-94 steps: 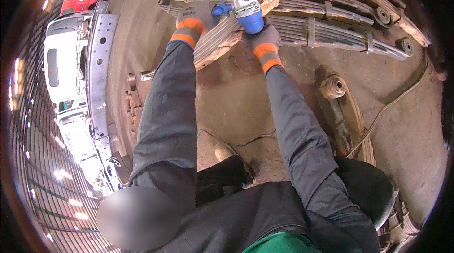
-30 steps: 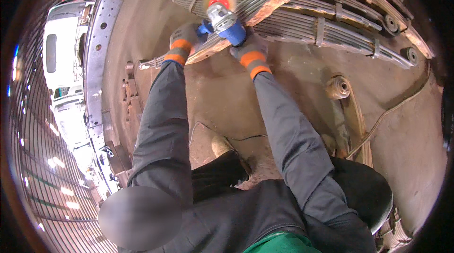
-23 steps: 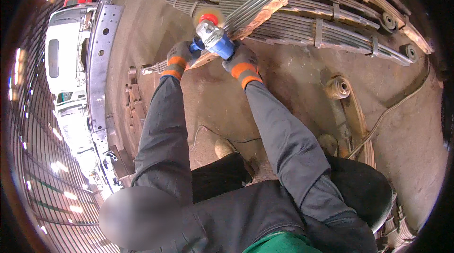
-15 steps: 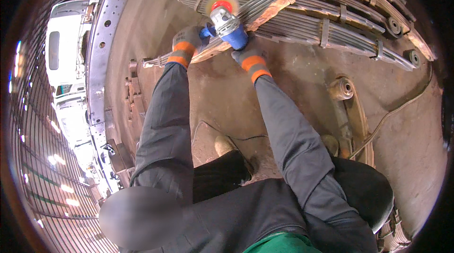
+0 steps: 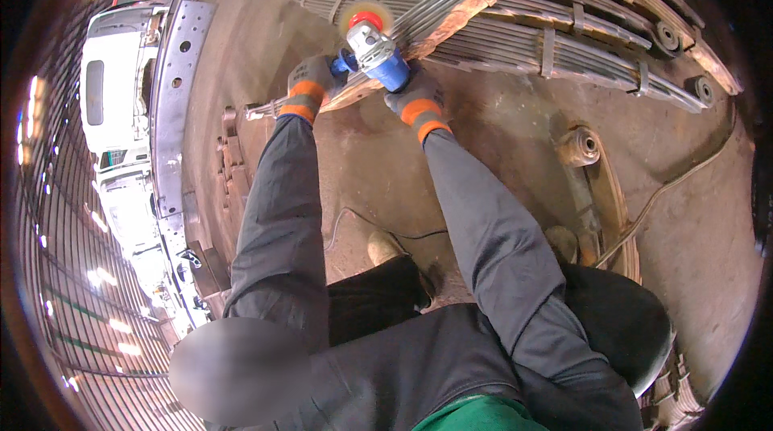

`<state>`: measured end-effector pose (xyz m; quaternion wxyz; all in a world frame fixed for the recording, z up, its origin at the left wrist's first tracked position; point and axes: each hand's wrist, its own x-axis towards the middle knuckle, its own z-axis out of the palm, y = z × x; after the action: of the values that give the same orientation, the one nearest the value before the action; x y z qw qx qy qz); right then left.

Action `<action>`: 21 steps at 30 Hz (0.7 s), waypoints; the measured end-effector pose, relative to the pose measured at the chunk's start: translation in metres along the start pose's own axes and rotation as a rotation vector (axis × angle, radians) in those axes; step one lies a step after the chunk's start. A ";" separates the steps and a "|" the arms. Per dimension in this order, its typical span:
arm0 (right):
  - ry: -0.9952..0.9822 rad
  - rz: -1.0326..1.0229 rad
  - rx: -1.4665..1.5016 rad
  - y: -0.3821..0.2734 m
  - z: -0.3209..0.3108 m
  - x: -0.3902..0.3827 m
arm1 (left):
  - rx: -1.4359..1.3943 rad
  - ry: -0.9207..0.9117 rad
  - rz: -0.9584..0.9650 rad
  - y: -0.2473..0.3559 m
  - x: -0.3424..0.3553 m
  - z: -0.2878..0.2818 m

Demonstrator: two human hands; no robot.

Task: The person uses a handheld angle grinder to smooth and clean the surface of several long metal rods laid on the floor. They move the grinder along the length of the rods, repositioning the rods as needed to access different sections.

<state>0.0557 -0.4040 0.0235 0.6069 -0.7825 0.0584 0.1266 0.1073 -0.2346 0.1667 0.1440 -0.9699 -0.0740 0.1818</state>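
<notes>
Brown floor (image 5: 378, 165) bears leaf springs (image 5: 439, 12) right of trucks (image 5: 121, 81).

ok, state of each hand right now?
Left hand: closed, holding the blue side handle of the angle grinder.
Right hand: closed, holding the angle grinder by its blue body.

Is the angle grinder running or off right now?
Apparently running: the disc on the angle grinder is a hazy blur, while its blue body looks sharper.

Stained brown floor (image 5: 370, 165) — and, far left, dark ribbed panelling (image 5: 50, 222) with bright lights (image 5: 129, 349).
</notes>
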 end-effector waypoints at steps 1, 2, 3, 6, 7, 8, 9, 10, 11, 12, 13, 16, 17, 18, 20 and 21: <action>0.013 0.004 -0.007 0.003 -0.001 0.003 | -0.009 -0.004 0.029 0.003 0.000 -0.001; 0.024 0.007 -0.011 0.002 -0.003 0.006 | -0.016 -0.007 0.054 0.006 -0.002 -0.005; 0.035 0.010 -0.014 0.003 -0.006 0.008 | -0.016 0.011 0.063 0.012 -0.002 -0.009; 0.060 0.068 -0.024 -0.006 -0.035 0.004 | -0.005 0.062 0.079 0.030 0.007 -0.017; 0.069 0.053 -0.005 -0.005 -0.043 0.007 | 0.013 0.078 0.080 0.037 0.012 -0.019; 0.086 0.038 0.016 -0.003 -0.054 0.015 | 0.032 0.098 0.087 0.047 0.018 -0.024; 0.097 0.022 0.036 -0.004 -0.063 0.018 | 0.062 0.094 0.052 0.057 0.024 -0.030; 0.119 0.037 0.032 -0.005 -0.070 0.018 | 0.056 0.094 0.068 0.065 0.024 -0.035; 0.155 0.055 0.021 -0.007 -0.084 0.020 | 0.045 0.098 0.098 0.083 0.023 -0.047; 0.180 0.066 0.021 -0.010 -0.092 0.021 | 0.043 0.104 0.115 0.091 0.021 -0.055; 0.225 0.036 0.092 0.001 -0.088 0.029 | 0.032 0.142 0.177 0.097 0.020 -0.060; 0.283 0.046 0.055 0.000 -0.088 0.025 | 0.134 0.113 0.163 0.096 0.032 -0.060; 0.304 0.068 0.043 0.011 -0.104 0.025 | 0.064 0.079 0.202 0.130 0.008 -0.080; 0.295 0.068 0.034 0.007 -0.108 0.024 | 0.091 0.084 0.200 0.130 0.007 -0.081; 0.282 0.071 0.011 0.001 -0.117 0.023 | 0.143 0.094 0.202 0.130 0.011 -0.081; 0.240 0.080 -0.033 -0.006 -0.122 0.020 | 0.086 0.108 0.186 0.123 0.018 -0.075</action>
<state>0.0919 -0.5186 0.0515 0.5770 -0.7990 0.1595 0.0571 0.1628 -0.3668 0.1900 0.1720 -0.9739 0.0323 0.1447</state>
